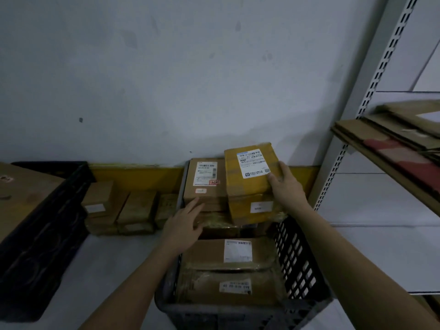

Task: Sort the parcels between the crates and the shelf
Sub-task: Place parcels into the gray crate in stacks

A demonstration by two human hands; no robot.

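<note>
A: Background?
B: Grey-white wall fills the upper frame, a yellow strip at its base, pale floor below.
A: Far left?
B: Black crate at left edge, a big brown carton lying in it. Just right of it, a row of small brown boxes on the floor against the wall.
A: Centre?
B: Dark slatted crate at lower centre, packed with parcels. Flat labelled parcel near the front, a brown box stacked high at the back.
A: Hands?
B: Left hand rests on the brown box's lower front edge, fingers straight, gripping nothing. Right hand grips the yellow parcel by its right side, thumb on the white label, fingers curled behind. Parcel is tilted, raised above the crate's back right corner, touching the brown box.
A: Right?
B: White metal shelf with slotted upright; flattened cardboard lies on it at upper right.
</note>
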